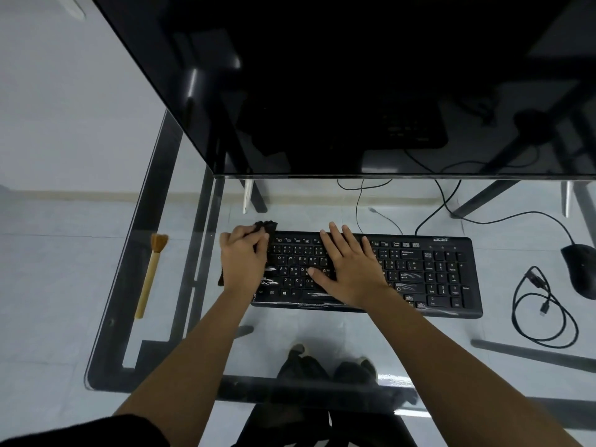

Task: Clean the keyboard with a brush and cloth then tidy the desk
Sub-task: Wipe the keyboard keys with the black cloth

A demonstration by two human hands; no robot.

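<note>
A black keyboard [429, 272] lies across the middle of the glass desk [106, 359]. My left hand [243, 259] grips a dark cloth [266, 226] at the keyboard's left end; part of the cloth sticks out above the fingers and below the wrist. My right hand [350, 264] lies flat on the middle keys with the fingers straight and spread. A brush [151, 274] with a wooden handle and tan bristles lies on the desk to the left, apart from both hands.
A large dark monitor [338, 91] overhangs the back of the desk. A black mouse [580, 269] sits at the right edge, with a coiled black cable [545, 304] in front of it. Cables trail behind the keyboard. My feet show through the glass.
</note>
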